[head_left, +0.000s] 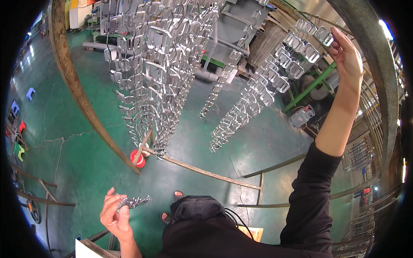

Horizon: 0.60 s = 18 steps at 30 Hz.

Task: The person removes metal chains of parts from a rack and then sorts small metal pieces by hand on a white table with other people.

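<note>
Left hand (115,218), near left: pinched narrow on a small bracket bundle (134,202), long axis pointing right. Right hand (347,58), far right, raised: fingertips at the end bracket (324,36) of the hanging row; cannot tell whether gripped. Right hand nearer the row, bundle well apart from it. Green floor (86,150) below; metal rail (206,172) between body and hanging brackets (161,69).

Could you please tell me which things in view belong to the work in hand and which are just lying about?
Apparently in use: left hand, holding small metal parts; right hand, at the hanging metal brackets.
Seemingly lying about: red container; blue stool; grey cylinder.
</note>
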Tool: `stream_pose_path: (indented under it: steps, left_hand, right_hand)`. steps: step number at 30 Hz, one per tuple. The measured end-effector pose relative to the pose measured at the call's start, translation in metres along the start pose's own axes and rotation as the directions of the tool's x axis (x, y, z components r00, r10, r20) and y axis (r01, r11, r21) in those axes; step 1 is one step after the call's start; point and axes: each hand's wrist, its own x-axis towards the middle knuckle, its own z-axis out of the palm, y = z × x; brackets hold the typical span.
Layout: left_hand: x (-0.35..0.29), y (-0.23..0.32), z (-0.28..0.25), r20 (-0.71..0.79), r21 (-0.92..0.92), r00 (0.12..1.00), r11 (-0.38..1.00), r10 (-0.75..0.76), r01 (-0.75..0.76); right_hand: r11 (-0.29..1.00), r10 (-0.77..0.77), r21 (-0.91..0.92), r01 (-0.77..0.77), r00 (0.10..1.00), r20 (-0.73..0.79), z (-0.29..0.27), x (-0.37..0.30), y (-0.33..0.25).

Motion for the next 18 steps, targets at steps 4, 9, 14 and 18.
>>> stream_pose_path:
  steps: [4, 9, 14, 18]
  left_hand:
    - [-0.001, -0.003, -0.001, -0.007, -0.001, 1.000, 1.000, 0.005, -0.005]
    - [0.001, -0.001, -0.001, -0.009, -0.002, 1.000, 1.000, 0.008, -0.008]
    - [0.002, 0.000, -0.001, 0.014, -0.005, 1.000, 1.000, -0.004, 0.004]
    - [0.000, 0.002, -0.002, 0.008, 0.010, 1.000, 1.000, 0.007, -0.007]
  right_hand:
    - [0.993, -0.051, -0.109, 0.041, 0.994, -0.092, 0.006, -0.019, 0.008]
    - [0.993, -0.066, -0.100, 0.055, 0.992, -0.109, 0.017, -0.051, 0.018]
    - [0.991, -0.051, -0.131, 0.034, 0.991, -0.127, 0.036, -0.070, 0.020]
    - [0.983, -0.105, -0.162, 0.082, 0.984, -0.145, 0.057, -0.072, 0.017]
